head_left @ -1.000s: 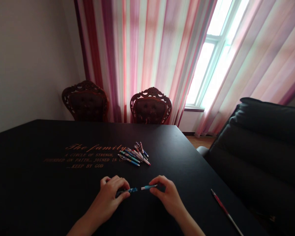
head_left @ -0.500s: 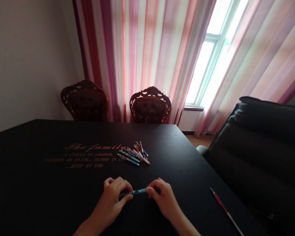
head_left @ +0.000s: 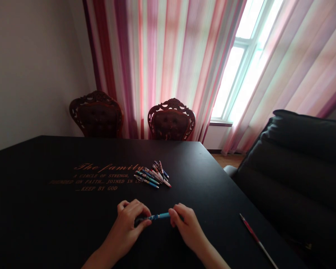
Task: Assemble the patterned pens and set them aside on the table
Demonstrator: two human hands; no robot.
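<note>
A blue patterned pen (head_left: 160,216) is held level above the near part of the black table (head_left: 58,220). My left hand (head_left: 133,220) pinches its darker left end between thumb and fingers. The fingers of my right hand (head_left: 183,220) are closed round its light blue right end, hiding the tip. Beyond my hands lies a loose pile of several patterned pens (head_left: 152,175), some crossing over others.
A red and silver pen (head_left: 252,232) lies alone near the table's right edge. Orange lettering (head_left: 100,178) marks the tabletop left of the pile. Two carved chairs (head_left: 96,116) stand behind the table; a black leather seat (head_left: 299,160) is at the right.
More of the pen's light blue part now shows between my hands. The fingers of my right hand have shifted slightly right along it. My left hand has hardly moved.
</note>
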